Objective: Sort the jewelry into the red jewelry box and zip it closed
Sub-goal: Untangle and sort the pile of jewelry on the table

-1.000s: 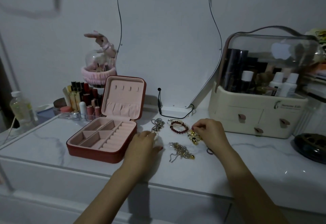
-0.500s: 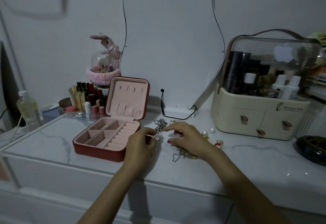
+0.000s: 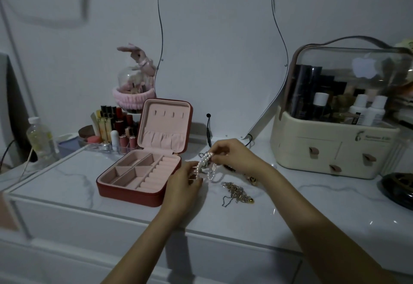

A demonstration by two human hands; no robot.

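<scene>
**Pearl strand held up beside the open red box**

Near the middle of the frame, both hands hold a pearl strand (image 3: 206, 165) just above the marble tabletop (image 3: 312, 203). The left hand (image 3: 184, 182) pinches its lower end, fingers curled round the beads; the right hand (image 3: 234, 155) pinches the upper end, so the pale, glossy round beads run in a short curved line between the two, with a loop hanging below. The hands are close together, joined only by the strand.

Left of the hands sits the red jewelry box (image 3: 143, 172), lid upright, its pink lining showing square compartments on the left and a row of ring rolls on the right; nothing is visible inside them. Lower right of the hands, a tangled gold chain (image 3: 238, 192) lies on the tabletop. More jewelry lies half hidden behind the right hand; its kind is hard to tell.
</scene>
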